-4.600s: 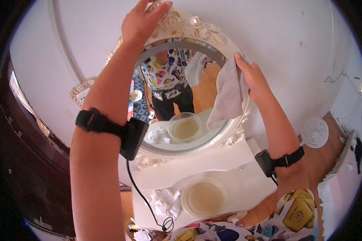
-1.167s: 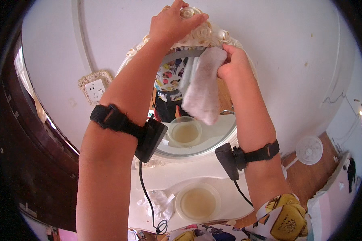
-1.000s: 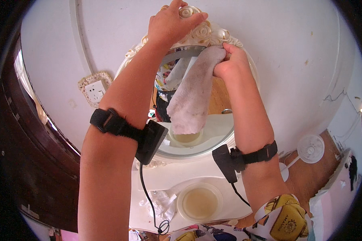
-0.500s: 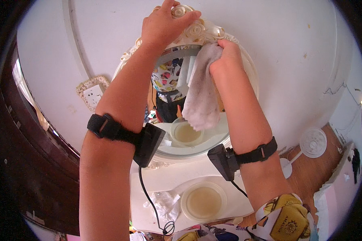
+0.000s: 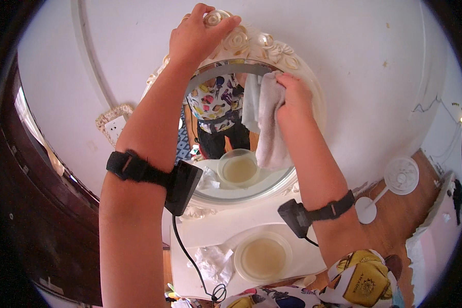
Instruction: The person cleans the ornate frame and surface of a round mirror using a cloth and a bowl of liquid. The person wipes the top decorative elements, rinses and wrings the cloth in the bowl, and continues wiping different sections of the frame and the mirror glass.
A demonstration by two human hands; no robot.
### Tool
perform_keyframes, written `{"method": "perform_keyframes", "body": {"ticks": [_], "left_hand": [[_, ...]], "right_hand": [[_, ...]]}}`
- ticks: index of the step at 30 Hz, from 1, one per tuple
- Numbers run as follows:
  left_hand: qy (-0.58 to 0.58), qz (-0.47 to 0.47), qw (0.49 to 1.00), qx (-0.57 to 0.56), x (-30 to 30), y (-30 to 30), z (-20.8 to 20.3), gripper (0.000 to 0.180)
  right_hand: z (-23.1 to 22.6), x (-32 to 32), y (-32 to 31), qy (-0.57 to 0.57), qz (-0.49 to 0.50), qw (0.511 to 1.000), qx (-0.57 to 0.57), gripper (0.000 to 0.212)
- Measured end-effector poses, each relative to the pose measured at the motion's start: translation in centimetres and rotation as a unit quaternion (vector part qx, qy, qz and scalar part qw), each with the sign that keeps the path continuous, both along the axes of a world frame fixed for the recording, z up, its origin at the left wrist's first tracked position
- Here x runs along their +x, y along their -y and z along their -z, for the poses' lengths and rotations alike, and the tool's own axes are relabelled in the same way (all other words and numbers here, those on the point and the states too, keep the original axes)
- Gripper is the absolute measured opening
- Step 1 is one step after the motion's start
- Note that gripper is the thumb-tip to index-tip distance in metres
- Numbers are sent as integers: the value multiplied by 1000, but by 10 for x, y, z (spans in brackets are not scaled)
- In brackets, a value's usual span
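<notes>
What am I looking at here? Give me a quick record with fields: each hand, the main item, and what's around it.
Left hand: grips the top of the ornate cream frame
Right hand: presses a pale cloth against the glass
Mirror: oval, standing upright against a white wall, reflecting the person's patterned shirt
Shelf: white, below the mirror
Bowl: on the shelf, holding cloudy liquid
Beside the bowl: crumpled plastic wrap
Floor at right: small white fan
</notes>
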State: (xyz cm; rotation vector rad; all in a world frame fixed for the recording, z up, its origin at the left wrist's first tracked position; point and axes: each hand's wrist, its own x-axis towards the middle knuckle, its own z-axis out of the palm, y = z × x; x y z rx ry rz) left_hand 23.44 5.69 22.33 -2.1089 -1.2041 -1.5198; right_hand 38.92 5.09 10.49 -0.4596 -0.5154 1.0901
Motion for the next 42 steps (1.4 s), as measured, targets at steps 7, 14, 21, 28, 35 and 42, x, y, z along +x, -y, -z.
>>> {"method": "perform_keyframes", "body": {"ticks": [7, 14, 21, 28, 35, 42], "left_hand": [[-15, -42, 999, 19, 3, -6, 3, 68], [4, -23, 999, 25, 4, -3, 3, 68], [-8, -29, 999, 45, 3, -2, 3, 65], [-12, -27, 999, 44, 3, 0, 3, 65], [4, 0, 1000, -7, 2, 6, 1, 66], [7, -1, 1000, 5, 4, 8, 1, 65]], "right_hand": [[-21, 8, 29, 232, 225, 929, 183, 18], [-9, -8, 16, 413, 480, 734, 244, 17], [-24, 5, 4, 469, 536, 671, 207, 19], [-34, 19, -7, 484, 551, 644, 220, 27], [-40, 19, -10, 549, 533, 610, 203, 31], [-33, 23, -13, 498, 531, 646, 229, 27]]}}
